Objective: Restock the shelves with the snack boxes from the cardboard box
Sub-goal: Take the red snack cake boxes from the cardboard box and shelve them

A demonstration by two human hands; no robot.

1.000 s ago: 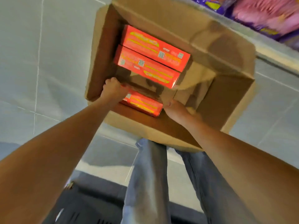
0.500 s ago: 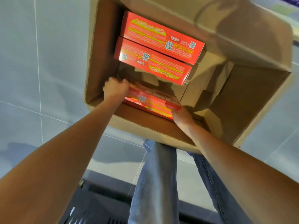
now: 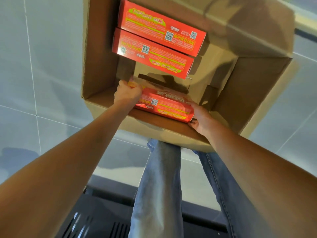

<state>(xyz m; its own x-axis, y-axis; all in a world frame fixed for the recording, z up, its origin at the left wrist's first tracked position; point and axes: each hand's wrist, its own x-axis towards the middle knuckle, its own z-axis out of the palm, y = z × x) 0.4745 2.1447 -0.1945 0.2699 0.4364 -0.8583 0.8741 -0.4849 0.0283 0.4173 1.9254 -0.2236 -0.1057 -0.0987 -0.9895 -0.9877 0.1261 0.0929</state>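
An open cardboard box (image 3: 101, 48) stands on the tiled floor below me. Against its far wall, two red snack boxes (image 3: 161, 30) lie side by side on edge. A third red snack box (image 3: 168, 104) is lifted at the near wall of the cardboard box. My left hand (image 3: 127, 93) grips its left end with curled fingers. My right hand (image 3: 199, 117) holds its right end, thumb on top and fingers under the corner.
Grey floor tiles (image 3: 42, 66) surround the cardboard box. My legs in blue jeans (image 3: 159, 177) stand just behind it. A dark grated object (image 3: 103, 220) lies at the bottom edge. The right half of the cardboard box interior (image 3: 223, 83) holds no snack boxes.
Both hands have raised the near snack box from the bottom of the cardboard box toward the near rim. The view has moved closer over the box.
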